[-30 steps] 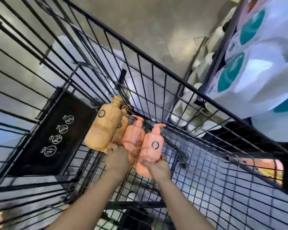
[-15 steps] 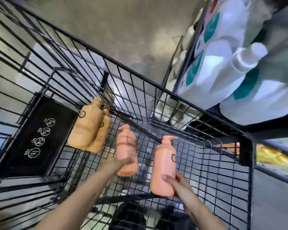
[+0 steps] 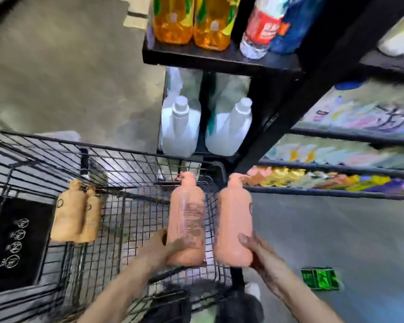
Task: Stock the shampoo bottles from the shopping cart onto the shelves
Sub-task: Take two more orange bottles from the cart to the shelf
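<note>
My left hand [image 3: 163, 247] grips the base of a pink pump shampoo bottle [image 3: 187, 217], its printed back label facing me. My right hand [image 3: 264, 257] grips a second pink pump bottle [image 3: 234, 220] by its base. Both bottles stand upright, side by side, above the right corner of the black wire shopping cart [image 3: 117, 150]. Two tan pump bottles [image 3: 74, 212] remain inside the cart against its left side. The black shelves [image 3: 222, 58] rise just ahead and to the right.
The upper shelf carries orange liquid bottles [image 3: 189, 19] and a red-labelled bottle [image 3: 259, 26]. White jugs [image 3: 181, 127] fill the shelf below. Colourful packets [image 3: 313, 179] line lower shelves at right. A black sign panel [image 3: 14, 241] hangs in the cart. A green sticker [image 3: 320, 278] marks the floor.
Both hands have lifted the pink bottles up and rightward out of the cart, and brought them closer together. My view has swung up toward the shelves.
</note>
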A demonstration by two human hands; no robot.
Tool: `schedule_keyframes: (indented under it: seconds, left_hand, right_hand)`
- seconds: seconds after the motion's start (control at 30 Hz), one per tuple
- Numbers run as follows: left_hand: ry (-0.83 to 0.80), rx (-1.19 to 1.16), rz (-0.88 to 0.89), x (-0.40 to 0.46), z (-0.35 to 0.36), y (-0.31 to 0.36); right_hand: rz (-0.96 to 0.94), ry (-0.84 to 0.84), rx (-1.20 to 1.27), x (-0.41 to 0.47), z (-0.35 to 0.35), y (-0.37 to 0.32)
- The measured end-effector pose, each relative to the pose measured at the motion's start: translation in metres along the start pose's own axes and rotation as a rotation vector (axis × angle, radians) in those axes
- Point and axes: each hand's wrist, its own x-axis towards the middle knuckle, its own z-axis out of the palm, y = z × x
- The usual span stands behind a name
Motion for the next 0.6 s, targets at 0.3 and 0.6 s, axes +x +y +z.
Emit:
schedule_keyframes:
  seconds: [0.3, 0.6]
  left_hand:
    - [-0.203, -0.004, 0.231, -0.061, 0.169, 0.087]
    - [-0.371, 0.052, 0.381, -0.047, 0.385, 0.127]
  right_hand:
    - [-0.216, 0.093, 0.094, -0.099, -0.149, -0.044]
    - [-0.424, 0.169, 0.123, -0.172, -0.339, -0.065]
